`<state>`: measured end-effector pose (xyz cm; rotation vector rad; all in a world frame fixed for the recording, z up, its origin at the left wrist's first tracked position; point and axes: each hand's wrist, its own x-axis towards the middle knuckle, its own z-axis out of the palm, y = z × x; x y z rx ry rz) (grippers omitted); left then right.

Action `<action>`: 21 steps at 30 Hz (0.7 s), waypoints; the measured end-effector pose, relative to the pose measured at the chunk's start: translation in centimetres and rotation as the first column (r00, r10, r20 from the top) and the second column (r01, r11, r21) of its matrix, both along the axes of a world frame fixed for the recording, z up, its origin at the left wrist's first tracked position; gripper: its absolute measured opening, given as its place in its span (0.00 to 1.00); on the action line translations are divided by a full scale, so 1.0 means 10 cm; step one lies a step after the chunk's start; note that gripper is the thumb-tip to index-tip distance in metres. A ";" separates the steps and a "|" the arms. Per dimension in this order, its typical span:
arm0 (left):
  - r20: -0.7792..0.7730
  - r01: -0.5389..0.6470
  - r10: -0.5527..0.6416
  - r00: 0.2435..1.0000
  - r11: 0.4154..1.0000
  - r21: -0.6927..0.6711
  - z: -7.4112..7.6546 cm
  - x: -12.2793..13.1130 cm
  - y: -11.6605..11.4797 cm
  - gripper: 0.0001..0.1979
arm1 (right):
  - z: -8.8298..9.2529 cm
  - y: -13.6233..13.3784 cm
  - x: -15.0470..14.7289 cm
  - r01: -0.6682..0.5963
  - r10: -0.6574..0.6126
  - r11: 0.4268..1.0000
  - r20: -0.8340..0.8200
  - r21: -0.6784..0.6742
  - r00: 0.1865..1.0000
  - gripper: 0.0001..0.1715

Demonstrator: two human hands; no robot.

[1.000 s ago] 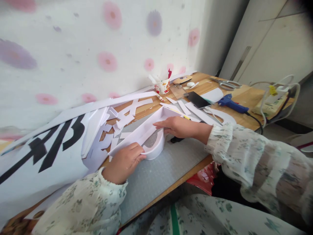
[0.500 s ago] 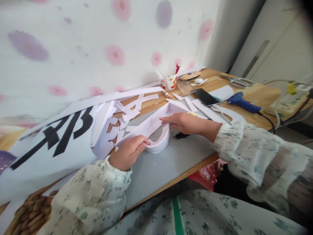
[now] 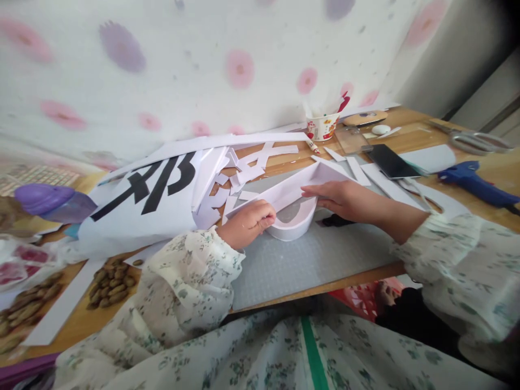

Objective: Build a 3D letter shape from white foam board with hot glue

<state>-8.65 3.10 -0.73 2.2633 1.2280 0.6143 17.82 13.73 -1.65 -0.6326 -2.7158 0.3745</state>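
Note:
A white walled shape (image 3: 293,226) with a rounded near end stands on the grey cutting mat (image 3: 280,265). My left hand (image 3: 249,223) is closed on its left end, thumb and fingers pinched at the wall. My right hand (image 3: 335,199) lies against the right side of the shape, its fingers stretched out and close together over the wall, not wrapped round it. White paper scraps (image 3: 247,173) lie behind the shape. A dark object (image 3: 336,220), partly hidden, is under my right hand.
At the left are a sheet with black characters (image 3: 134,230), a purple-lidded bottle (image 3: 54,203) and peanuts (image 3: 111,284). Behind stands a paper cup (image 3: 323,127). At the right are a phone (image 3: 392,161), a blue glue gun (image 3: 479,181) and scissors (image 3: 475,142).
The view has turned to the left, so more of the table's left side shows. Both hands stay at the white shape, with little change in their hold.

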 end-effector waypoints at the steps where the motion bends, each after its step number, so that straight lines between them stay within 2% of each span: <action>1: -0.002 0.007 -0.007 1.000 1.000 -0.004 0.00 0.00 0.00 0.12 | 0.00 0.00 0.00 0.000 0.000 1.000 -0.002 -0.002 1.000 0.24; 12: -0.029 0.022 -0.021 0.999 0.999 0.032 0.01 0.01 0.00 0.14 | 0.01 -0.01 0.01 0.012 -0.013 1.000 0.011 0.024 1.000 0.24; 21: -0.018 -0.001 0.001 1.000 1.000 0.009 -0.01 0.01 -0.02 0.13 | 0.05 -0.03 0.00 0.022 -0.021 1.000 0.024 -0.020 0.999 0.23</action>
